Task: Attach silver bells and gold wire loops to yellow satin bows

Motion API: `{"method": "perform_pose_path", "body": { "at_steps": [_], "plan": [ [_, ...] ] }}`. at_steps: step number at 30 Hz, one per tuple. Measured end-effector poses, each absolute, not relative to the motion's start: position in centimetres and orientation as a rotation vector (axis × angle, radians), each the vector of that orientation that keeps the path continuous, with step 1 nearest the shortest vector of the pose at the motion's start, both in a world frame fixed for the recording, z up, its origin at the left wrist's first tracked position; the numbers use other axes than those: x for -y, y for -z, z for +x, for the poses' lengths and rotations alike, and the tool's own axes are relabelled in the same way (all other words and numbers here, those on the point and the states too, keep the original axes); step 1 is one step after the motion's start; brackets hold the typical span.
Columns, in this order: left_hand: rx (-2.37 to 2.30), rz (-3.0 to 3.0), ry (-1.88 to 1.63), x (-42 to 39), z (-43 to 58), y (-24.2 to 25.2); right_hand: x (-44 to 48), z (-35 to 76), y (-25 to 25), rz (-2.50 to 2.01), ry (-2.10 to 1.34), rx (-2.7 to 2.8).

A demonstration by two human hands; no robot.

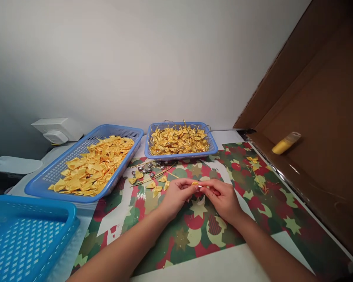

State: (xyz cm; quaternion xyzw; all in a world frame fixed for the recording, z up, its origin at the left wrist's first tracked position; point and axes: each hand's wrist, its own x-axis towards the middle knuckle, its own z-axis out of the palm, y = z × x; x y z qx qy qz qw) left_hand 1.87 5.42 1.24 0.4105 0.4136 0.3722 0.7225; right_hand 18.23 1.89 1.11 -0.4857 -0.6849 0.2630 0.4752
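Note:
My left hand and my right hand meet over the patterned red and green paper, fingers pinched together on a small yellow ribbon bow held between them. Several loose yellow bows, thin gold strings and small silver bells lie just beyond my left hand. A blue basket at the left holds many yellow ribbon pieces. A second blue basket behind holds yellow bows with gold loops.
An empty lighter blue basket sits at the near left. A brown cardboard box wall stands at the right with a yellow tube inside. A white device sits by the wall. A few bows lie at the right.

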Motion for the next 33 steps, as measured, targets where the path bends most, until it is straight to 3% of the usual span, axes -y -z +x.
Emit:
{"method": "perform_pose_path", "body": {
  "at_steps": [5,9,14,20,25,33],
  "plan": [
    [-0.876,0.892,-0.791,-5.8,1.4,-0.7,-2.0,18.6,-1.1,-1.119,-0.625,1.771],
    [-0.847,0.921,-0.763,-5.9,1.4,-0.5,-2.2,18.9,-1.6,-1.258,-0.965,1.614],
    [-0.896,1.037,-0.729,-5.5,1.4,-0.7,-3.4,20.9,-3.3,-1.13,-1.351,0.975],
    [-0.865,2.105,-0.634,-3.0,1.3,-2.2,-4.8,23.4,-3.9,-1.092,-1.312,0.753],
    [-0.688,3.023,-0.339,1.7,2.6,-2.6,-4.8,21.7,-3.3,-1.089,-1.424,0.742],
    [-0.777,2.956,0.288,4.3,3.7,-3.2,-5.2,16.1,-3.1,-1.092,-1.675,0.803]
  ]
}}
